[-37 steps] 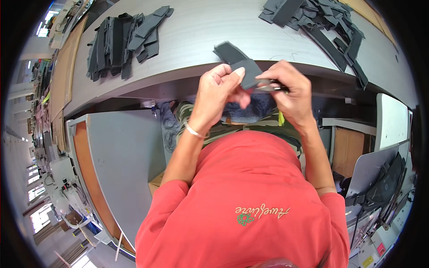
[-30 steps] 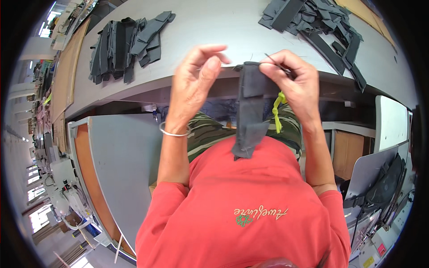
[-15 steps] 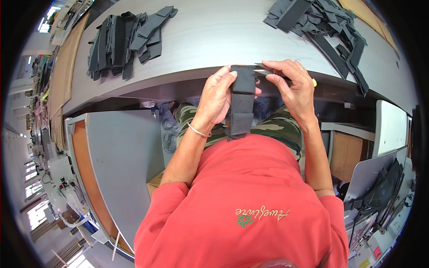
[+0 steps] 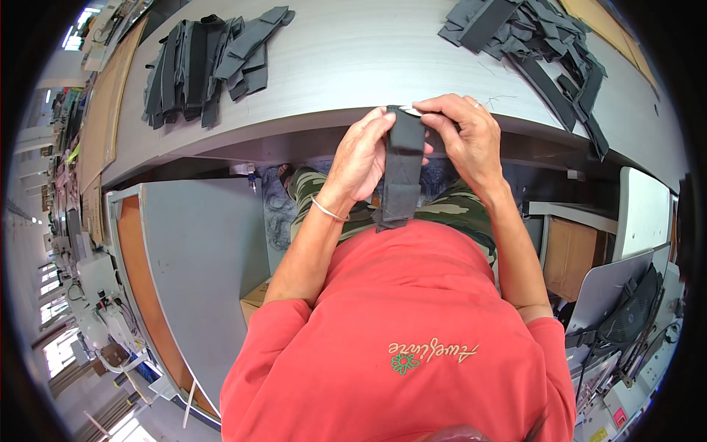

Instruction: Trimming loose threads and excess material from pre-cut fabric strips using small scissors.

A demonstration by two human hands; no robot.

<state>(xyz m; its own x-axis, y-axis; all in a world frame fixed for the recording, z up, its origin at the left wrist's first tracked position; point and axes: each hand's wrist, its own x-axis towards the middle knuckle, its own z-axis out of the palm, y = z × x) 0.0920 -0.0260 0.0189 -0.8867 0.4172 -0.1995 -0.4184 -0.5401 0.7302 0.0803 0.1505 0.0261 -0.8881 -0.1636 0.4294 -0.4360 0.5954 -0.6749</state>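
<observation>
My left hand grips a dark grey fabric strip by its top end, thumb in front and fingers behind. The strip is folded and stitched, and it hangs down in front of my red shirt. In my right hand is a small pair of thread snips, mostly covered by the fingers. Their bright metal blades lie at the strip's top edge, close to my left thumb. Whether the blades are closed on a thread is too small to tell.
On the pale table lie a stack of grey fabric strips at the left and a loose heap of strips at the right. A few loose threads lie near the table edge. A grey cabinet panel stands left; a cardboard box sits right.
My right hand has moved left and slightly up, bringing the snips' blades from beside the strip onto its top edge. The strip's top end has tilted a little.
</observation>
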